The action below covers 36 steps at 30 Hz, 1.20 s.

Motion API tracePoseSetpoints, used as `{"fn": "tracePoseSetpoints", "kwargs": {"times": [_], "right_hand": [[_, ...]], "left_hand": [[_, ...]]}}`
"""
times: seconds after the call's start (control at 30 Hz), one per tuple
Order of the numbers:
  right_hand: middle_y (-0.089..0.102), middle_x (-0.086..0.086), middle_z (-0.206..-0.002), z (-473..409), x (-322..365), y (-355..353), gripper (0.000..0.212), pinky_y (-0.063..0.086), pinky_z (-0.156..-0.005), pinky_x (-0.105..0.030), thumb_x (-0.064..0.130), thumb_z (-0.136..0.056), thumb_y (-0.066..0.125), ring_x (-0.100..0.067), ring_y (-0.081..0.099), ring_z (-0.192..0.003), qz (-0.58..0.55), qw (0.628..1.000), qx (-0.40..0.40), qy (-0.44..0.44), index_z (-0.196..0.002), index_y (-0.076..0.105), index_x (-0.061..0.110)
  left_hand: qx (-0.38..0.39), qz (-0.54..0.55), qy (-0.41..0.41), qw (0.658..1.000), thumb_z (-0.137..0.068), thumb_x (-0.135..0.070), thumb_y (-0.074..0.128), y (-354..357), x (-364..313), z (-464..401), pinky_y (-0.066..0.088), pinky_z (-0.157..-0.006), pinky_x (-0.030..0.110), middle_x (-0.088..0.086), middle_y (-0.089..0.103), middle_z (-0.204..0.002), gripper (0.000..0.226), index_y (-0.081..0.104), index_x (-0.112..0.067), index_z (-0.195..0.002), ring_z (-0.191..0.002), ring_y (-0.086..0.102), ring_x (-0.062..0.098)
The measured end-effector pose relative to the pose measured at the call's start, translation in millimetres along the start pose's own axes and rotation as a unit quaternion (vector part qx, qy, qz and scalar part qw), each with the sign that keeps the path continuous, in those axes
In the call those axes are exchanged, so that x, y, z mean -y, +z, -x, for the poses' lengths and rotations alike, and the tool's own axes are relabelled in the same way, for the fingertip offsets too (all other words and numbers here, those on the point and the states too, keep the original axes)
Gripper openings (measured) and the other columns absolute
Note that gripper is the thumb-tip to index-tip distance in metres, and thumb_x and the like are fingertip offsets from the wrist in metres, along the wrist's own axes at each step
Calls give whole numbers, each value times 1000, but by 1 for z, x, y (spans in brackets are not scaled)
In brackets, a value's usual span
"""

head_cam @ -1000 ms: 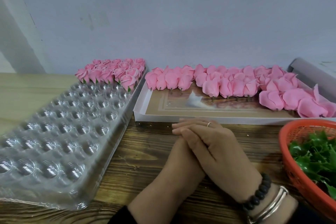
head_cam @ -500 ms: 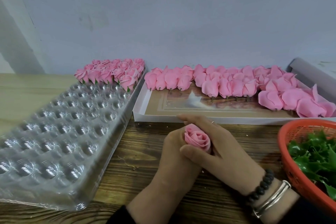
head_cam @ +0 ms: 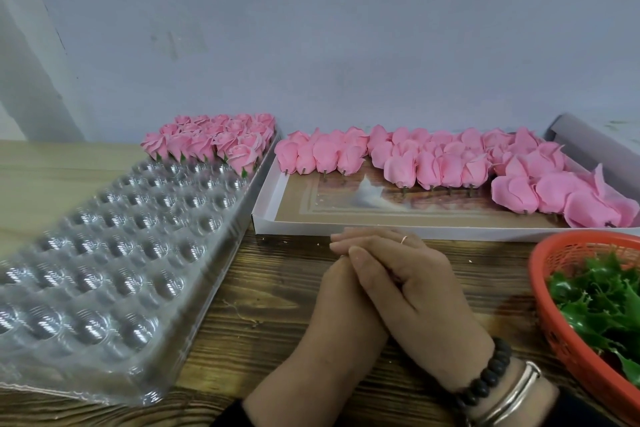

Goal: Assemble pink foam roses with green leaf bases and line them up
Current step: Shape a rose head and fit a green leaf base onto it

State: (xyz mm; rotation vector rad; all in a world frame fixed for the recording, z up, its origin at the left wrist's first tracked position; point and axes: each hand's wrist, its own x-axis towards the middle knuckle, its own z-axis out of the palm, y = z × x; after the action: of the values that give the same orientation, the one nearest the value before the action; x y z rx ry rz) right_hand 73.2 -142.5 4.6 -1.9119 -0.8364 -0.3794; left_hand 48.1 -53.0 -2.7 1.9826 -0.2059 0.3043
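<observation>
Clear tray (head_cam: 104, 274) at left, finished roses (head_cam: 214, 142) in its far rows. Hands clasped at centre on the tabletop (head_cam: 270, 315): right hand (head_cam: 412, 291) over left hand (head_cam: 343, 315), fingers (head_cam: 349, 241) flat; anything between the palms is hidden. Box (head_cam: 266, 215) behind holds bare buds (head_cam: 433, 163). Orange basket (head_cam: 554, 319) of leaves (head_cam: 602, 298) at right.
</observation>
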Motion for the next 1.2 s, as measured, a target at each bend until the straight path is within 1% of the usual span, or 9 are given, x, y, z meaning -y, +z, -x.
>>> {"fn": "tracePoseSetpoints", "kwargs": {"times": [0.13, 0.2, 0.27, 0.33, 0.47, 0.63, 0.87, 1.03, 1.2], "right_hand": [[66, 19, -106, -2, -3, -4, 32, 37, -100, -19, 34, -87, 43, 8, 51, -112, 5, 995, 101, 27, -102, 71, 26], [63, 23, -108, -2, -3, -7, 34, 39, -91, -11, 33, -86, 41, 9, 49, -111, 13, 988, 144, 49, -107, 68, 33], [62, 23, -109, -3, -4, -9, 36, 37, -90, -8, 36, -86, 39, 8, 47, -110, 20, 985, 161, 54, -111, 64, 37], [61, 23, -112, -2, -4, -9, 38, 35, -96, -12, 45, -85, 37, 8, 45, -111, 28, 985, 161, 45, -117, 57, 43], [48, 26, -126, 1, -4, -8, 44, 39, -94, -15, 66, -83, 34, 5, 45, -116, 10, 997, 74, 22, -125, 34, 54], [59, 12, -101, 1, -10, -2, 21, 42, -85, -10, 33, -82, 54, 1, 57, -97, -37, 995, -88, 22, -102, 50, 32], [56, 14, -100, 5, -8, 11, 40, 45, -81, -13, 26, -66, 65, -1, 56, -92, -13, 999, -10, 43, -96, 42, 38], [51, 21, -90, 3, -7, 11, 49, 34, -76, 2, 11, -65, 70, 14, 49, -89, 14, 999, -30, 15, -94, 43, 39], [61, 13, -78, 4, -5, 8, 27, 42, -68, -6, 23, -65, 69, 4, 57, -78, -34, 995, -20, 90, -82, 50, 33]], "left_hand": [[56, -105, 22, 993, -96, -2, 37, -4, 14, 1, 13, -81, -13, -7, 41, -129, 44, 25, -7, -138, -106, 26, -25], [87, -152, 25, 984, -96, -5, 35, -5, 10, 0, 3, -78, -13, -12, 29, -132, 37, 31, -15, -131, -102, 14, -26], [110, -128, 19, 986, -90, 0, 45, -5, 3, -4, 14, -74, -14, -22, 43, -106, 25, 51, -24, -87, -87, 26, -36], [112, -87, -35, 989, -86, 1, 52, -6, 2, -3, 35, -66, -6, -20, 52, -65, 38, 46, -21, -56, -72, 48, -25], [-3, 161, -104, 982, -82, -6, 62, -9, 3, -4, 49, -55, 19, 4, 64, -67, 4, 64, -4, -79, -59, 60, 7], [-178, 377, -119, 901, -60, -12, 77, -18, 2, -11, 43, -74, 34, 4, 64, -69, 12, 67, -18, -56, -74, 56, 21], [-120, 542, -222, 802, -73, -23, 66, -11, 3, -11, 42, -95, 37, 7, 68, -92, 22, 70, -16, -93, -91, 64, 20], [-88, 565, -221, 790, -66, -30, 66, -6, -1, -7, 47, -95, 35, 11, 67, -99, 51, 63, -7, -111, -97, 64, 20], [-34, 576, -216, 787, -71, -24, 63, -11, 0, -6, 56, -80, 30, 12, 67, -94, 35, 66, -7, -102, -89, 66, 21]]}}
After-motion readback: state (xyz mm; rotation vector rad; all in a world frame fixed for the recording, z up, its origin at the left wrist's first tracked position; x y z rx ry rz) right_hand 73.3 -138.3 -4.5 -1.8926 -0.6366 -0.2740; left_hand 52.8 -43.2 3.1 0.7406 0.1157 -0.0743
